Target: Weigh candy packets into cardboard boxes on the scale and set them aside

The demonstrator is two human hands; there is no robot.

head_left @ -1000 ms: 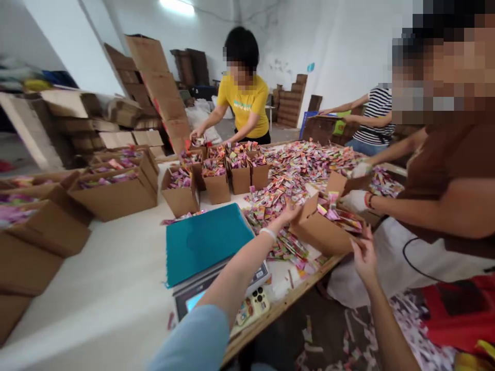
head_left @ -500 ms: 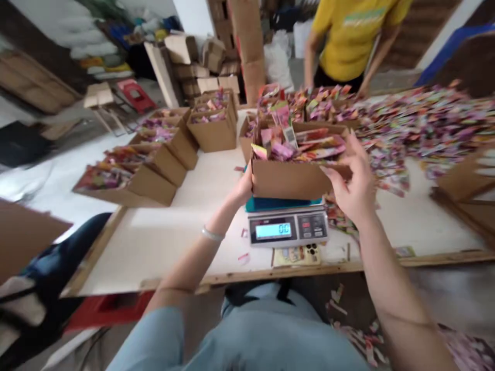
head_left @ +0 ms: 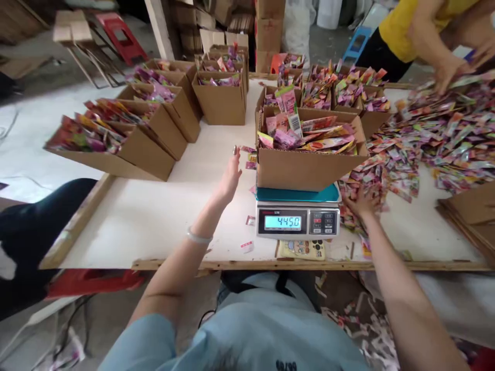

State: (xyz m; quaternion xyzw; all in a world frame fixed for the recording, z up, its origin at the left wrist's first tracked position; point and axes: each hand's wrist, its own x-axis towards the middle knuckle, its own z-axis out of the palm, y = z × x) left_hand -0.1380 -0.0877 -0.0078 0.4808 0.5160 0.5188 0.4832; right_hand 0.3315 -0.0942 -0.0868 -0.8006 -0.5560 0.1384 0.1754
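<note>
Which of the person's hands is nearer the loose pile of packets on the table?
The right hand. It rests on the near edge of the packet pile, right of the scale. The left hand hovers open left of the box, well away.

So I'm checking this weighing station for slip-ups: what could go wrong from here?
The box overhangs the scale platform, so a nudge might tip it. Packets stick up above its rim and could spill. The right hand rests in the loose packet pile close beside the scale; brushing it might skew the reading.
</note>
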